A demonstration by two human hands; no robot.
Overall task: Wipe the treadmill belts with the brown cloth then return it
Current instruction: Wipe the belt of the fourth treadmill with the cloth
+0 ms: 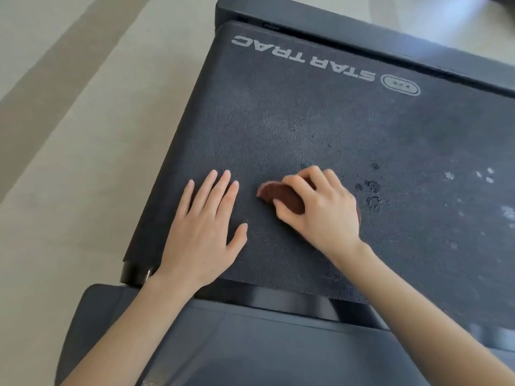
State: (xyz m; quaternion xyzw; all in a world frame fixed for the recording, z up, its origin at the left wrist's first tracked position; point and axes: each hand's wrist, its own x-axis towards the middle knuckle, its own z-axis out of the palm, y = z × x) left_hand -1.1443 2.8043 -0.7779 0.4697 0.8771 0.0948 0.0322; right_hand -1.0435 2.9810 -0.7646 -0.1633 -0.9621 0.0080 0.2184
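Brown cloth (pixel 281 196), bunched into a small wad, lies on the dark treadmill belt (pixel 292 129) near its close end, mostly hidden under the right hand (pixel 317 207). Only one view is given, from the head camera looking down.

The right hand is curled over the cloth, fingers bent and closed around it, pressing it onto the belt. The left hand (pixel 203 227) lies just beside it, flat and spread, palm down on the belt, holding nothing. Both forearms reach in from the bottom of the view, across the grey end cover (pixel 250 344) of the machine.

To the right of the cloth, dark blotches (pixel 372 193) and, farther off, pale specks (pixel 485 175) mark the belt. White lettering (pixel 303 59) runs along the far part of the belt. Pale floor (pixel 69 135) shows on the left.

This looks like the wiping step, well short of done: the marks to the right appear untouched. The next move probably calls for dragging the cloth rightward over those spots with firm pressure, while the flat hand braces.
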